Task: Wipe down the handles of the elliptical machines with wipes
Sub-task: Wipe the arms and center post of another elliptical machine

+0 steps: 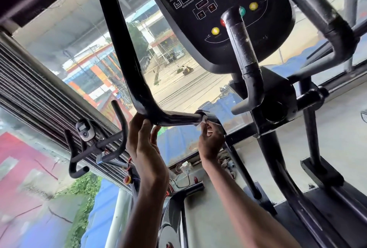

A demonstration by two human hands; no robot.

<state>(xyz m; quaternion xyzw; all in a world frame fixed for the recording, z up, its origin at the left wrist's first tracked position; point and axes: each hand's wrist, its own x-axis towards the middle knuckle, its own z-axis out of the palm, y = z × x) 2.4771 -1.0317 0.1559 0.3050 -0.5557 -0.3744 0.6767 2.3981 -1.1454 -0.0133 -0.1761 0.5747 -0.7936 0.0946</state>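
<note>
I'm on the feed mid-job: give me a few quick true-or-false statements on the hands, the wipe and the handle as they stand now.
1. The right hand pinches the white wipe against the handle. True.
2. The left hand hangs free of the machine. False: it holds the handle at its lower bend.
3. The wipe sits at the handle's top tip. False: it is low down, at the end of the horizontal stretch, by the joint.
4. The console has two yellow buttons. True.
5. Each hand holds a wipe. False: a wipe shows only in the right hand.
</note>
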